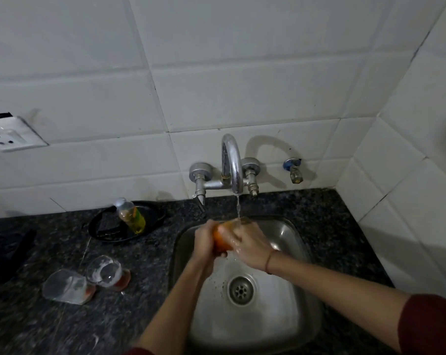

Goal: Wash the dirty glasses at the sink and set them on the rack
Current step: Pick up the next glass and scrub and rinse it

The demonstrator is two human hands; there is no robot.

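The dark granite counter [50,329] is filling the lower view, and the steel sink [288,237] is sitting sunk into it, with both arms reaching in over the basin. The washing step looks to be under way: the left hand [204,242] and the right hand [250,244] are both wrapping their fingers round one glass [220,242], orange-tinted near its base. They are holding it tilted above the basin, with its mouth end under the thin stream falling from the tap [232,165]. Two more glasses are waiting on the counter left of the sink, one lying on its side [65,288] and one leaning just beside it [109,271], both showing reddish dregs, so the task seems to be at an early stage. A soap bottle [131,215] is resting on a black tray [106,226] behind them. No rack is showing, so the next move is calling for a full rinse, then a firm wet-handed carry out of view.
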